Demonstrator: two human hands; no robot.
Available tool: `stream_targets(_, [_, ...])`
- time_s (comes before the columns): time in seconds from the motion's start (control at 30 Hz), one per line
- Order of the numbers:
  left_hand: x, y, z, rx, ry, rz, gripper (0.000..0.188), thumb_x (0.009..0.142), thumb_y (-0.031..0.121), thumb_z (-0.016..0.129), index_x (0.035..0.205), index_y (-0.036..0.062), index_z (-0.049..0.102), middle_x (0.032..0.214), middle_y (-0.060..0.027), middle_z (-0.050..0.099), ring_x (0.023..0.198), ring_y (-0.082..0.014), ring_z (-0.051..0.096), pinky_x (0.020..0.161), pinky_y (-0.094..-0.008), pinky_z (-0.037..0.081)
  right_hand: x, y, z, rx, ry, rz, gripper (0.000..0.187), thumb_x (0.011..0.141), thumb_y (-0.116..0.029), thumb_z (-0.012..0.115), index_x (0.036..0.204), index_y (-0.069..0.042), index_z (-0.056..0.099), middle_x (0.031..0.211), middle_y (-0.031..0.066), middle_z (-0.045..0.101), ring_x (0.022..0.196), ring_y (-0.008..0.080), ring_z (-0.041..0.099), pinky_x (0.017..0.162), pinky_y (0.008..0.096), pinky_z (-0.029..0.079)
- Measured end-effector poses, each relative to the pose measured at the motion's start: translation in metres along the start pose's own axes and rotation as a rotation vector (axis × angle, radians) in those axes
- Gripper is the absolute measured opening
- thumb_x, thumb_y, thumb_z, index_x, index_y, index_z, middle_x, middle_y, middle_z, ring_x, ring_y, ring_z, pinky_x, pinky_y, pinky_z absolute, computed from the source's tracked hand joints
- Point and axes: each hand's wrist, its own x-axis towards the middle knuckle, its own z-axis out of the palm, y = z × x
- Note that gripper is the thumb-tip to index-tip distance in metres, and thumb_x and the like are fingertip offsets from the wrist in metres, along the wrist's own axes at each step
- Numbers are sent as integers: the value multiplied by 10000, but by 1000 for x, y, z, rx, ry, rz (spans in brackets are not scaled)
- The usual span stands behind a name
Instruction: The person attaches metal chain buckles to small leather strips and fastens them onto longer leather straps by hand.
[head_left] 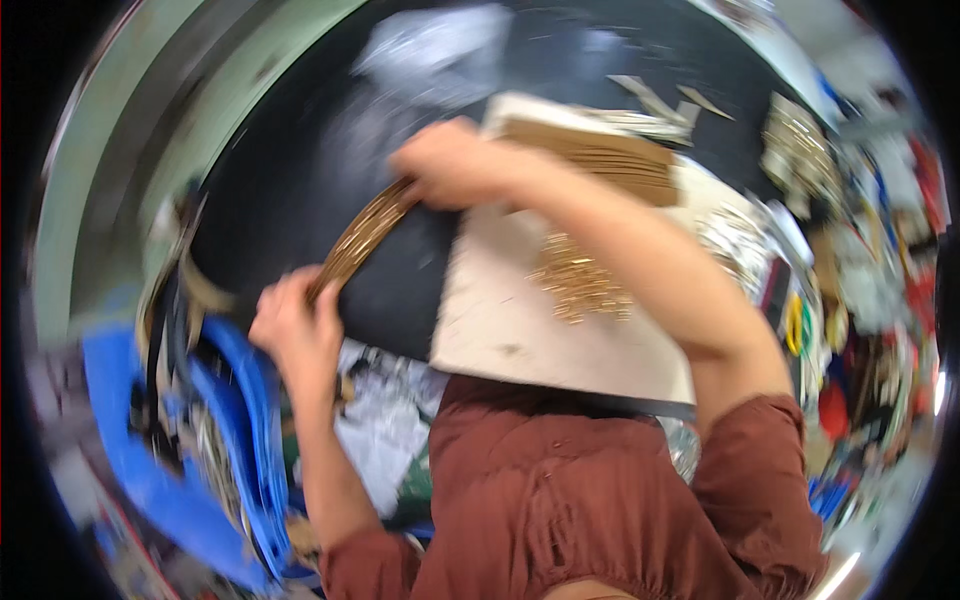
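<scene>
Between my two hands stretches a bundle of thin brown strips (368,235) with gold-coloured glints, held over the left part of the black table. My left hand (298,318) is closed round its lower end near the table's front edge. The upper end is in my right hand (445,165), which reaches across to the left with its fingers wrapped round it. A pale board (480,330) lies below my right forearm. On it sit a heap of small gold-coloured metal pieces (580,280) and a row of brown strips (610,165), partly hidden by the forearm. Motion blurs the finer detail.
A clear plastic bag (437,52) lies at the back of the black table (290,180). Pale strips (650,118) and a bundle of light pieces (797,150) lie further right. Blue bins (160,460) stand at the left, beside white plastic sheets (385,440) below the table edge.
</scene>
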Motion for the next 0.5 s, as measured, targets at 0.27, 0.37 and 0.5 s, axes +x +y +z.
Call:
stream_targets(0.27, [0,7,2,-457,-140,-241,124,895,66,632,975,-29,630,835,-61,609,758,-141,557,718,-284,445,-71,-1,-49,271,291,-77,111,770,-125,707,855,-58,684,796,143,676,816,341,667,701,440,518])
stream_targets(0.37, [48,63,-17,-604,-297,-77,119,895,53,627,971,-39,625,774,-15,574,732,-73,492,677,-233,409,-123,31,-80,322,402,28,140,805,-143,687,925,-73,706,824,143,684,827,327,663,731,413,515])
stream_targets(0.5, [136,165,21,-604,-395,271,131,878,55,639,962,-44,652,757,-85,647,696,-108,569,668,-262,461,-203,121,-102,395,463,291,170,865,-186,665,968,-51,667,786,100,645,732,208,591,673,343,466])
